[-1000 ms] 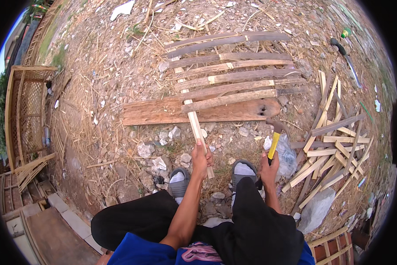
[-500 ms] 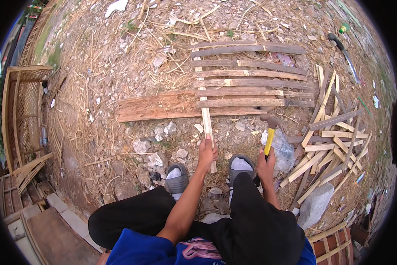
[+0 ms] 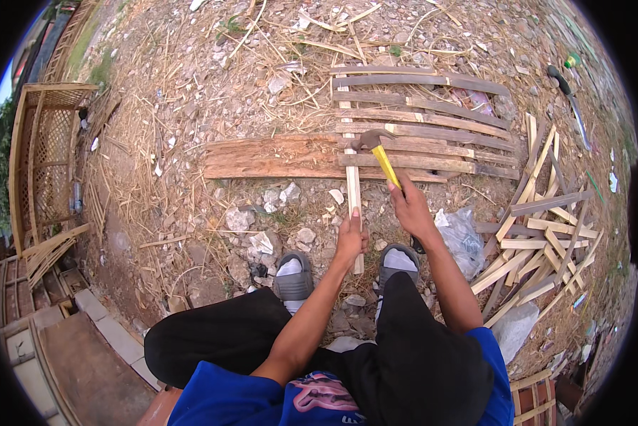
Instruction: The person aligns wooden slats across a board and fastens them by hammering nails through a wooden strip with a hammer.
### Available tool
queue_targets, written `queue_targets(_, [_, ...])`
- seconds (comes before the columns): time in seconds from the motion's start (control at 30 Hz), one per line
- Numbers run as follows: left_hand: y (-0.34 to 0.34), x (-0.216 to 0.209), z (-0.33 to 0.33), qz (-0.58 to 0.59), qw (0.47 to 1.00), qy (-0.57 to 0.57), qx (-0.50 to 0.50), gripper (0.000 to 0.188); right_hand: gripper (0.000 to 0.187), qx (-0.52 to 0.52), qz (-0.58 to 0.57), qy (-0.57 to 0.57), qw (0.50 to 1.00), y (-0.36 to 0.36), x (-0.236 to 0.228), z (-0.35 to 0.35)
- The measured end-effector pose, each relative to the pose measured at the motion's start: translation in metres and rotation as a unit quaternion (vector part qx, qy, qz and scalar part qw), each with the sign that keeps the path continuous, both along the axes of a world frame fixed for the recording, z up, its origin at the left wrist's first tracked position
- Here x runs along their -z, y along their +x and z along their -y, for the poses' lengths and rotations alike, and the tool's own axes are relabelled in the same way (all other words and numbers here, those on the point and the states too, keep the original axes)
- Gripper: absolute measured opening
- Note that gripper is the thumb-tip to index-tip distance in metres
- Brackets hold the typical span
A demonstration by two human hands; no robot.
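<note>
My left hand (image 3: 351,240) is closed round the near end of a pale upright wooden strip (image 3: 354,193). Several thin slats (image 3: 432,131) lie crosswise over that strip, their left ends on it and their right ends fanning away. In my right hand (image 3: 410,207) is a claw hammer (image 3: 384,162) with a yellow and black handle. Its head is over the left part of the nearest slats, close to where they cross the strip; whether it touches wood I cannot tell. Beneath the slats lies a broad weathered reddish plank (image 3: 269,157), reaching out to the left.
To the right lie a heap of loose wooden strips (image 3: 546,234), a clear plastic bag (image 3: 462,241) and a grey stone block (image 3: 515,330). A long blade with a dark handle (image 3: 571,99) rests farther off. A wooden lattice frame (image 3: 49,160) stands at the left. Stones and dry straw cover the ground.
My right hand has raised the hammer from beside my right foot, forward and left over the slats. The left hand keeps its hold on the strip. The whole view has shifted slightly.
</note>
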State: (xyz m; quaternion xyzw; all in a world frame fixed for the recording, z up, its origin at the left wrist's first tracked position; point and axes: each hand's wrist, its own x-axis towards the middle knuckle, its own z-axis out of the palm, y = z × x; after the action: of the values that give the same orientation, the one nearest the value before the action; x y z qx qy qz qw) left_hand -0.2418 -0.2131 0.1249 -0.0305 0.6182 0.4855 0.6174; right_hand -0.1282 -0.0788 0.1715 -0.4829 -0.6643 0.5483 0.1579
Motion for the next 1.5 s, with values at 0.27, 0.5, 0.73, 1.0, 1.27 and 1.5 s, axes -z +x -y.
queue_targets(0.27, [-0.02, 0.026, 0.012, 0.014, 1.0, 0.017, 0.016, 0.044, 0.032, -0.023, -0.019, -0.079, 0.996, -0.01, 0.035, -0.001])
queue_targets(0.5, [-0.029, 0.023, 0.018, 0.012, 1.0, -0.011, 0.016, 0.044, 0.032, -0.054, 0.002, -0.214, 0.975, -0.029, 0.008, -0.022])
queue_targets(0.73, [-0.031, 0.026, 0.015, 0.002, 1.0, 0.005, 0.013, 0.043, 0.035, 0.049, -0.079, -0.256, 0.962, -0.034, -0.007, -0.061])
queue_targets(1.0, [-0.035, 0.034, 0.015, -0.003, 1.0, -0.01, 0.02, 0.042, 0.037, 0.015, -0.049, -0.233, 0.971, -0.032, -0.005, -0.072])
queue_targets(1.27, [-0.03, 0.022, 0.011, -0.006, 0.999, -0.013, 0.041, 0.042, 0.04, -0.046, 0.044, -0.078, 0.995, -0.031, -0.027, -0.067])
queue_targets(1.5, [-0.031, 0.031, 0.02, 0.012, 0.999, -0.032, 0.038, 0.042, 0.034, -0.204, 0.138, 0.057, 0.967, -0.029, -0.004, -0.025])
